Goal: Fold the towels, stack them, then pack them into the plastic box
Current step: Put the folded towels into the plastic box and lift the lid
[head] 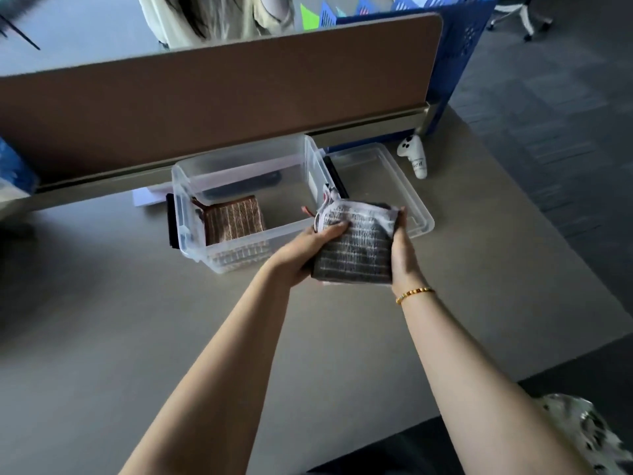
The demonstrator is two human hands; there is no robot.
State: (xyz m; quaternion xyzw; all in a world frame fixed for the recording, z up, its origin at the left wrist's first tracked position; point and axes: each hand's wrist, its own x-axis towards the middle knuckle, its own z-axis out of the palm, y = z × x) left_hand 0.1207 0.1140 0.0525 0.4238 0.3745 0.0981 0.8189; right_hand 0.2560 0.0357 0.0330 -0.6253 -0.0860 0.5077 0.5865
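A clear plastic box (pixel 185 186) stands on the table near the brown divider. Inside it, at the left, lies a folded brown striped towel (pixel 233 219). Just in front of the box's right corner I hold a stack of folded grey and white towels (pixel 356 248) above the table. My left hand (pixel 301 250) grips its left side with the thumb on top. My right hand (pixel 402 248) grips its right side, fingers curled round the edge.
The box's clear lid (pixel 383 180) lies flat to the right of the box. A white controller (pixel 414 156) stands behind the lid. The brown divider (pixel 219 104) runs along the back of the table. A person sits beyond it.
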